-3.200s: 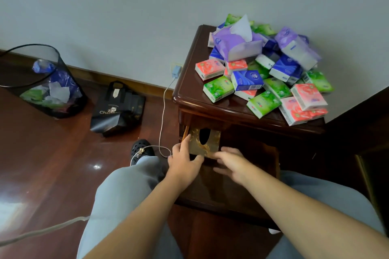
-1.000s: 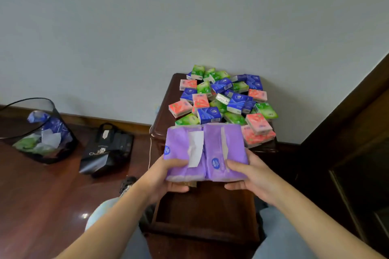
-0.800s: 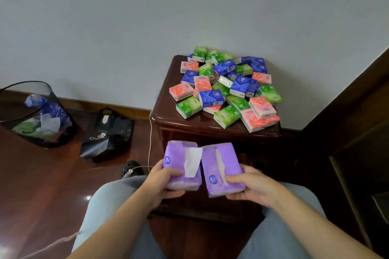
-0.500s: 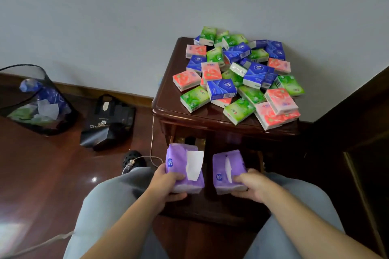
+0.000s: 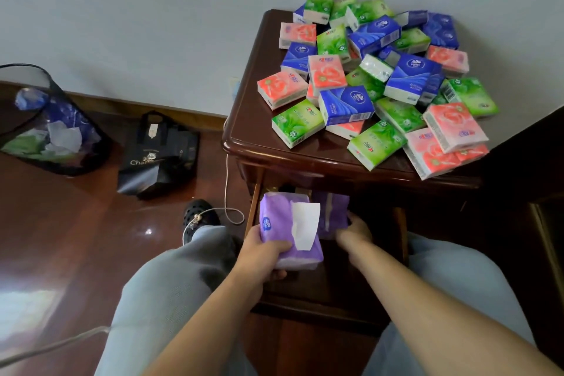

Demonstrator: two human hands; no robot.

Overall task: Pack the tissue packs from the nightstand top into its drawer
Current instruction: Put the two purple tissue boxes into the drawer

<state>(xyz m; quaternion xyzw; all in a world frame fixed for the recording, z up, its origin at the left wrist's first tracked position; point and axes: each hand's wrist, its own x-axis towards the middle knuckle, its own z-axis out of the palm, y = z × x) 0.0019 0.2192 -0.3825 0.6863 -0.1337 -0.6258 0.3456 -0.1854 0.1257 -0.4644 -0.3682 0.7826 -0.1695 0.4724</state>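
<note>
Several small green, blue and pink tissue packs (image 5: 348,107) lie heaped on the dark wooden nightstand top (image 5: 247,119). Below it the drawer (image 5: 305,290) stands pulled out. My left hand (image 5: 259,256) grips a purple soft tissue pack (image 5: 274,223) with a white sheet sticking out, held over the drawer's left side. My right hand (image 5: 354,232) holds a second purple pack (image 5: 332,210) deeper in the drawer, in shadow under the top and partly hidden behind the first.
A black mesh waste bin (image 5: 45,125) with wrappers stands at the left wall. A black bag (image 5: 158,152) lies on the wooden floor beside it. A white cable (image 5: 227,192) hangs by the nightstand's left side. My knees flank the drawer. Dark furniture (image 5: 537,192) stands at right.
Both hands have lowered the two purple packs from chest height down into the open drawer. The right pack has gone further in, under the nightstand top.
</note>
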